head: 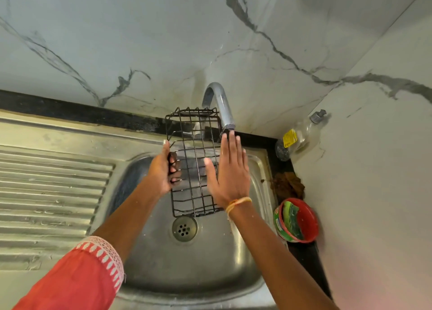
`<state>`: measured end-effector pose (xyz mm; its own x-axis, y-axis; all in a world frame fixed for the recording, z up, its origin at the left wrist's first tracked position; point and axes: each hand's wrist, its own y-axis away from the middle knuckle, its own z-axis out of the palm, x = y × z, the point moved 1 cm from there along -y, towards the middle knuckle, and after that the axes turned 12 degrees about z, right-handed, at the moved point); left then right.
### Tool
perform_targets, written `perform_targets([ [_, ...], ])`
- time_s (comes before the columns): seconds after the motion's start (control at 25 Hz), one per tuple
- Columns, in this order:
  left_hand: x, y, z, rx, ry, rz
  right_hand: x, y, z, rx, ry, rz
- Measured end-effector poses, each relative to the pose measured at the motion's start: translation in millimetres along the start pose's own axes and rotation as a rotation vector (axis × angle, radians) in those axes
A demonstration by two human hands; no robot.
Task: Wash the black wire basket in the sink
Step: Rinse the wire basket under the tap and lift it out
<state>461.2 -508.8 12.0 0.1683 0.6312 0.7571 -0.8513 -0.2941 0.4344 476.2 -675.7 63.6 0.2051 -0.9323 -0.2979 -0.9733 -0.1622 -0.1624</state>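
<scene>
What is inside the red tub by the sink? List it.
A green scrub pad stands in the red tub, leaning on its left wall. The tub's inside is otherwise bare red; whatever lies under the pad is covered.

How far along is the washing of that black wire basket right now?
Done: the black wire basket is held over the sink under the tap. In hand: the left hand grips one long side, while the right hand lies flat and open against the other. Left: I cannot tell whether water is running; no suds show.
</scene>
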Motion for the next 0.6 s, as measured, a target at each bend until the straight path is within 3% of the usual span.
perform_targets([
  [0.2, -4.3, 2.8, 14.4, -0.060, -0.022, -0.013, -41.1, -23.0, -12.5, 0.043, 0.108, -0.253],
  [0.32, 0.5, 5.7, 7.9, -0.041, 0.043, -0.019, -5.0, -44.2, -15.3, -0.013, -0.029, 0.012],
  [0.52, -11.6, 2.4, -9.0, -0.074, 0.171, -0.073, 19.6, -39.9, -12.7, -0.476, -0.861, 0.440],
  [0.6, -19.0, -1.1, -12.5, -0.094, 0.197, -0.109, 24.7, -37.9, -21.4, -0.624, -1.046, 0.639],
])
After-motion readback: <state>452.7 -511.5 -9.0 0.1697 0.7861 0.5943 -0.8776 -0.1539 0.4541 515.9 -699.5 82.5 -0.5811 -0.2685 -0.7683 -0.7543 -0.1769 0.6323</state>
